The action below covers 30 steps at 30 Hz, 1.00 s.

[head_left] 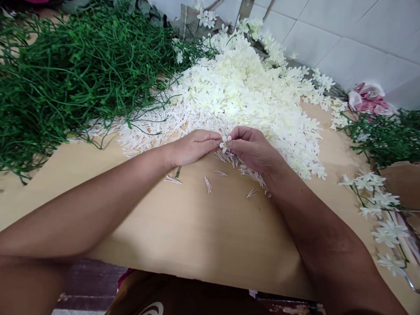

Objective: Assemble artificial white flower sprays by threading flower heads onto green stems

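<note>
A small white artificial flower (224, 143) is between my two hands, above the near edge of the white pile. My right hand (253, 147) pinches it with thumb and forefinger. My left hand (196, 147) is closed, its fingertips meeting the flower from the left. Below the left palm a bit of green stem (178, 172) pokes out; the rest of it is hidden by the hand. Thin white stamen sticks (164, 126) lie in a heap just beyond my hands, and a few loose ones (208, 185) are on the board nearer to me.
A large heap of green artificial stems (85, 75) covers the left. White flower heads (247, 80) are piled at the back centre. On the right are finished-looking flower sprays (384, 205), more green stems (400, 136) and cardboard (407, 185). The tan board (193, 235) ends before my lap; a tiled wall (365, 39) stands behind.
</note>
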### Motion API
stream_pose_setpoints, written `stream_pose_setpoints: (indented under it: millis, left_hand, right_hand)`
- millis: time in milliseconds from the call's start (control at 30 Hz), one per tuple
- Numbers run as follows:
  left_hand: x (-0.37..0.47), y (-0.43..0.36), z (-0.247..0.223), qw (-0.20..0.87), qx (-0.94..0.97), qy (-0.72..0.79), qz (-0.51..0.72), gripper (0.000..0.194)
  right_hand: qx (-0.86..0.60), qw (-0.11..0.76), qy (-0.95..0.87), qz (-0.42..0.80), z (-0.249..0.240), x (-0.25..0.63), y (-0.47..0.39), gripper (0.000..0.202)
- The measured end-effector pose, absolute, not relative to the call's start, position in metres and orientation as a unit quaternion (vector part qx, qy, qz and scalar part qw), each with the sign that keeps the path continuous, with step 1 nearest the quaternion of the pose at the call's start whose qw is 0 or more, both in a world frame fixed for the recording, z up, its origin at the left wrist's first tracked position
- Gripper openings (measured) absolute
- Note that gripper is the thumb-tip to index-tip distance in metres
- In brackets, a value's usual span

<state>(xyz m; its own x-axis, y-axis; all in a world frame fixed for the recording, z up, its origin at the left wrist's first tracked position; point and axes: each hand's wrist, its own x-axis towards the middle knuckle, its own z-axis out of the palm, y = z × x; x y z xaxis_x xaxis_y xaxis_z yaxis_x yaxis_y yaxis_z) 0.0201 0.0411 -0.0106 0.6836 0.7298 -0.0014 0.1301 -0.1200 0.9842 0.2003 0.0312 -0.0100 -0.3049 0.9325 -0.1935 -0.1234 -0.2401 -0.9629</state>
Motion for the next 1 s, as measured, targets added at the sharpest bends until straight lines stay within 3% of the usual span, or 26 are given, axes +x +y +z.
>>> stream_pose_setpoints:
  millis: [400,1000]
  left_hand:
    - [0.021,0.0426,-0.0115,0.577,0.713,0.308,0.253,0.027]
    - [0.0195,0.0416,-0.0103,0.522,0.759,0.31,0.233,0.025]
  right_hand:
    - [-0.404,0.392,-0.437,0.701,-0.0103,0.2032,0.0314,0.019]
    - [-0.407,0.422,-0.447,0.675,-0.0171,0.1945,0.0273,0.02]
